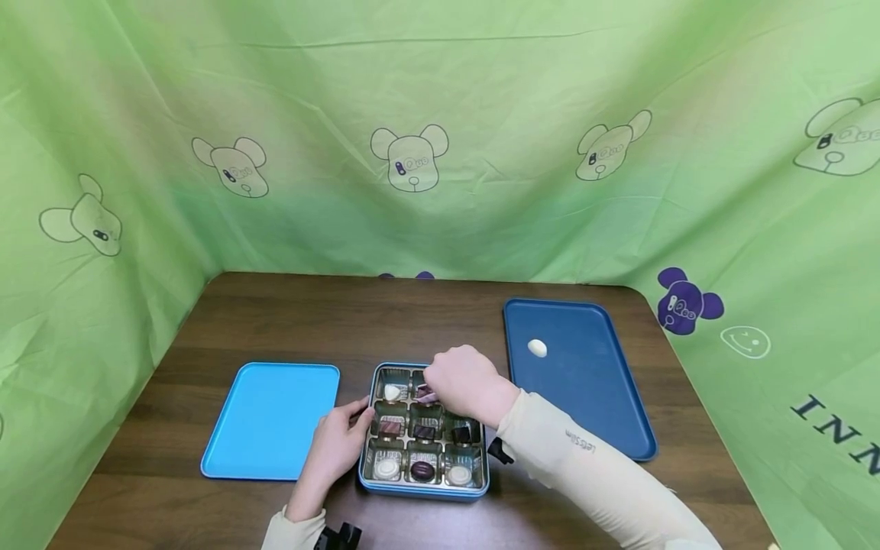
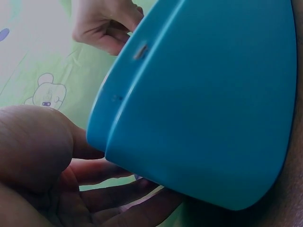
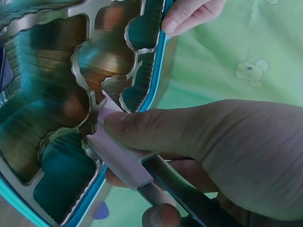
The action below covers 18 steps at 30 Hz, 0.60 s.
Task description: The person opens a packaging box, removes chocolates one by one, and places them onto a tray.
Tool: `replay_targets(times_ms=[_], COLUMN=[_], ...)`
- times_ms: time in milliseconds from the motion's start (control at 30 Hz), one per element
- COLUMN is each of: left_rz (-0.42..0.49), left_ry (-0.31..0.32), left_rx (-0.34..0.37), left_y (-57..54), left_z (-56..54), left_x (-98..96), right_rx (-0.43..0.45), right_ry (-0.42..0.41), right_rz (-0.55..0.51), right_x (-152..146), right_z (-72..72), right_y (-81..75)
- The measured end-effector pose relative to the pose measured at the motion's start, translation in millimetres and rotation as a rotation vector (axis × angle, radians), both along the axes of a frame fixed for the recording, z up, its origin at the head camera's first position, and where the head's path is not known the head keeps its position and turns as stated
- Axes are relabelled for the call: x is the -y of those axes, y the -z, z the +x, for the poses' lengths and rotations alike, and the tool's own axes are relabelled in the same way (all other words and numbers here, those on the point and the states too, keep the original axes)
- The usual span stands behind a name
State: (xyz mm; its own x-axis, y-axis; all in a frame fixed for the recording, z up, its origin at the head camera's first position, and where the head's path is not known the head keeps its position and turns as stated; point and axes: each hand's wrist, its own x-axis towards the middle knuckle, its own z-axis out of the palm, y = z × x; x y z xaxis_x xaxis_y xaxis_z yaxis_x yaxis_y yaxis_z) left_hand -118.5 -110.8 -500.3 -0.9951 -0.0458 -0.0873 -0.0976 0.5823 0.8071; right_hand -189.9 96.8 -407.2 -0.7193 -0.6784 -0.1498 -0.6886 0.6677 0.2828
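Note:
A blue tin [image 1: 421, 490] holds a gold insert with nine compartments. White and dark chocolates, among them a dark oval one [image 1: 422, 471] at the front middle, lie in its compartments. My right hand [image 1: 470, 382] grips tweezer-like metal tongs with pale pink sleeves [image 3: 120, 156]; their tip reaches into the back middle compartment. The right hand hides the back right compartment. My left hand [image 1: 337, 437] rests against the tin's left wall, its fingers extended along the side in the left wrist view.
To the left lies a light blue tray [image 1: 275, 420]. At the right, a dark blue tray [image 1: 584, 382] bears one white oval piece [image 1: 538, 348]. All stand on a brown wooden table [image 1: 385, 313], with a green printed cloth [image 1: 481, 92] hanging behind and at the sides.

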Motion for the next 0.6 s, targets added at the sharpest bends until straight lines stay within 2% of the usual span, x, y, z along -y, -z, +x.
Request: replay_targets(times_ms=[167,333,600], left_rz=[0.008,0.010,0.018], left_ry=[0.001,0.001,-0.004], left_rx=[0.006,0.010,0.014], left_y=[-1.9,-2.4,-2.8], left_z=[0.4,0.7,1.4], left_x=[-0.6,-0.9,-1.6], right_rx=[-0.014,-0.053,-0.044], right_ry=[-0.009,-0.014,0.036], right_rz=[-0.006,-0.050,-0.106], right_x=[-4.0,-9.3,-23.4], right_z=[3.6,7.9,14.7], right_y=[-7.1,-20.6,-46.4])
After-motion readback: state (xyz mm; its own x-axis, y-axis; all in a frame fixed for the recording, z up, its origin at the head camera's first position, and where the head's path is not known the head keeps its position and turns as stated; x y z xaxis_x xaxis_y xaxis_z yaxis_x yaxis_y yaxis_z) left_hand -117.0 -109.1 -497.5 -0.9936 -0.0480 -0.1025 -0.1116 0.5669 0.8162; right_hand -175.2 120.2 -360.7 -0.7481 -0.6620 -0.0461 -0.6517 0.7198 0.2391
